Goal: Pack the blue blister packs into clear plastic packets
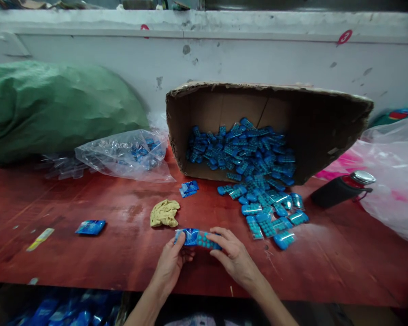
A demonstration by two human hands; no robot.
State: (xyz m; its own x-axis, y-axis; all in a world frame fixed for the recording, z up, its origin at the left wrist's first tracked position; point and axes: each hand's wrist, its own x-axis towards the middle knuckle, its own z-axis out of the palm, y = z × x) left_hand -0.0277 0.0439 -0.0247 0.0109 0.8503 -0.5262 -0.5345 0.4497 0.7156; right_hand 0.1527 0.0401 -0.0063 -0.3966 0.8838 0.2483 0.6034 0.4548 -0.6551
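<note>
My left hand (172,261) is closed on a small blue printed packet (191,237), thumb on top. My right hand (234,259) pinches a small clear bottle of turquoise balls (204,241). Bottle and packet meet end to end; whether the bottle is partly inside the packet I cannot tell. Just behind my left hand lies a crumpled yellowish cloth-like lump (164,213). Right of my right hand, a loose pile of similar blue-capped bottles (267,226) spills from a cardboard box (177,131) on its side. Another blue packet (91,227) lies to the left.
A clear plastic bag (98,151) with blue pieces stands by a large green sack (61,108). More blue packets (189,188) lie before the box. A yellow-and-white strip (41,239) is at left. A dark flask (338,190) lies tilted at right beside pinkish plastic bags (391,181).
</note>
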